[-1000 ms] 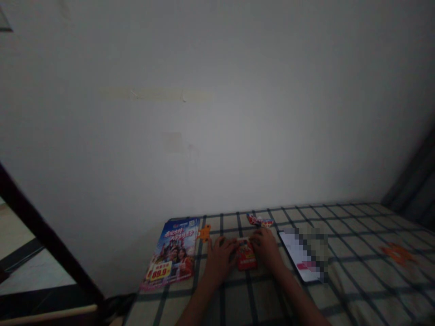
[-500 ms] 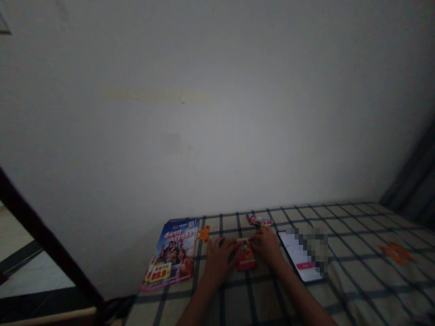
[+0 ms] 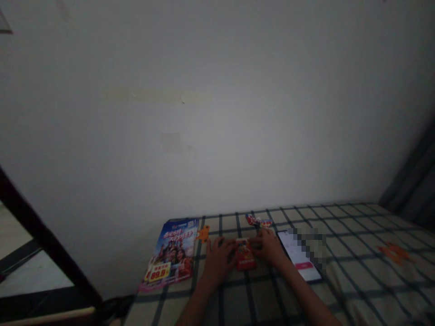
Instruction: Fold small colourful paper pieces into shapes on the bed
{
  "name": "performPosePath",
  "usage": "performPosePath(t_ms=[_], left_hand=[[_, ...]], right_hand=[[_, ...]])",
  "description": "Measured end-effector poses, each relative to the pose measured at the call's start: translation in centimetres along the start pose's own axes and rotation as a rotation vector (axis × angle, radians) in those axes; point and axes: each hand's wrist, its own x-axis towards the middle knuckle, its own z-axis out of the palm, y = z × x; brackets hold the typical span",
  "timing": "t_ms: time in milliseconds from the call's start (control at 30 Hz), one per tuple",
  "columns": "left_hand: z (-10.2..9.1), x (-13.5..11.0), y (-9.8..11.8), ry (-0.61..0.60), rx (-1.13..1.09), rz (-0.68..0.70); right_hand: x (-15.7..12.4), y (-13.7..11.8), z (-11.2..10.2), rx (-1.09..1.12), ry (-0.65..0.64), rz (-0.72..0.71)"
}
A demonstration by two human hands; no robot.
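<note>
A small red packet (image 3: 245,258) with a printed picture and pale lettering lies on the checked cloth (image 3: 231,301), between my two hands. My left hand (image 3: 219,258) has its curled fingers against the packet's left edge. From the other side, my right hand (image 3: 270,246) grips the upper right edge, its fingers bent. The dim light blurs the exact fingertip contact. Just beyond my right hand lies a crumpled red, white and blue wrapper (image 3: 258,222).
A stack of colourful leaflets (image 3: 173,253) lies left, beside an orange animal-shaped cutout (image 3: 203,233). A phone (image 3: 299,256) with a lit screen lies right of my right arm. Farther right is another orange shape (image 3: 395,252). A white wall (image 3: 238,136) rises behind.
Both hands stay at the red packet. My right hand's fingers have shifted slightly at its upper right edge; the view has moved very slightly.
</note>
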Motion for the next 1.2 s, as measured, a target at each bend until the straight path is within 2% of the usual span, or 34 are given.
performPosePath(t_ms=[533, 1200], left_hand=[[0.1, 0.0, -0.5, -0.055, -0.027, -0.005], [0.2, -0.1, -0.5, -0.044, -0.024, -0.005]], right_hand=[[-0.2, 0.8, -0.9, 0.008, -0.133, -0.073], [-0.2, 1.4, -1.0, 0.036, -0.173, -0.123]])
